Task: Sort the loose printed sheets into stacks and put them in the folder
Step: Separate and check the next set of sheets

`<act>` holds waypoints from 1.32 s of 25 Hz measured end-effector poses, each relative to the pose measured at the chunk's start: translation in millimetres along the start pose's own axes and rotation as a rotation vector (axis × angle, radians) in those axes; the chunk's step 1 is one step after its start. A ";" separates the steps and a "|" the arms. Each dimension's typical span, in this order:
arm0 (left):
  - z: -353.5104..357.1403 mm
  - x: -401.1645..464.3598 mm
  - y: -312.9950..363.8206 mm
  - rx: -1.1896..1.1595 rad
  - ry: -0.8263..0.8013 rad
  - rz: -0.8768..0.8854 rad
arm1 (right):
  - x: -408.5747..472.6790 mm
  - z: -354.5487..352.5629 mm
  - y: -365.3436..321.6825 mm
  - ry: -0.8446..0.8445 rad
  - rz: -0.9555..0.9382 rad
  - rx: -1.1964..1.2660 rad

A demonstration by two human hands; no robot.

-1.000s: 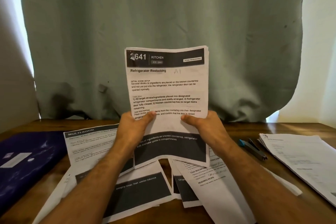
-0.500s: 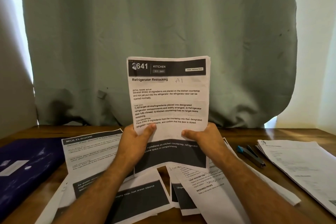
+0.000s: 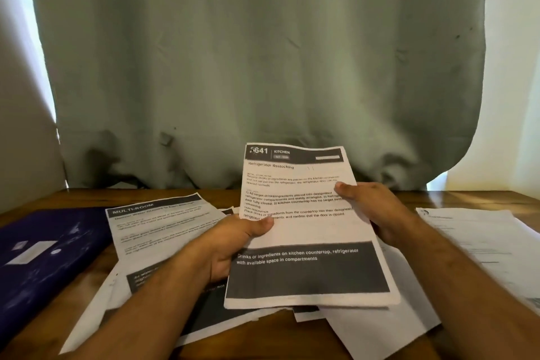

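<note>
Sheets held over the desk, both hands

Sheets (image 3: 304, 231) headed "Refrigerator Restocking", a thin bundle, tilted back above the table (image 3: 467, 199). Left hand (image 3: 230, 245): thumb on the face, fingers curled beneath the left edge. Right hand (image 3: 377, 210): thumb on the face at the right edge, fingers hidden behind. Below: loose printed sheets (image 3: 163, 231), scattered. Far left: purple folder (image 3: 43, 257), lying flat. Far right: separate paper stack (image 3: 482, 242).
</note>
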State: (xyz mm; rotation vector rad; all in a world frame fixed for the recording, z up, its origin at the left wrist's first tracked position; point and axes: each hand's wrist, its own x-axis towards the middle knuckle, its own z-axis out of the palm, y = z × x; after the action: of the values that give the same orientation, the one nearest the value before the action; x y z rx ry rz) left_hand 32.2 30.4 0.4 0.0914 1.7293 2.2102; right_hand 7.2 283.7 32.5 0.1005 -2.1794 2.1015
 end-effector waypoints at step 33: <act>-2.9 67.9 2.2 0.091 0.318 0.043 | 23.5 18.2 29.3 0.349 -0.015 -0.486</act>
State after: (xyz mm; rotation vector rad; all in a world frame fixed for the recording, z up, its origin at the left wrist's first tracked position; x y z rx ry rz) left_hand -33.0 47.4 -8.6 -0.2153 2.0091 2.2742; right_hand -20.4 267.4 5.8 -0.2688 -2.3670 1.3921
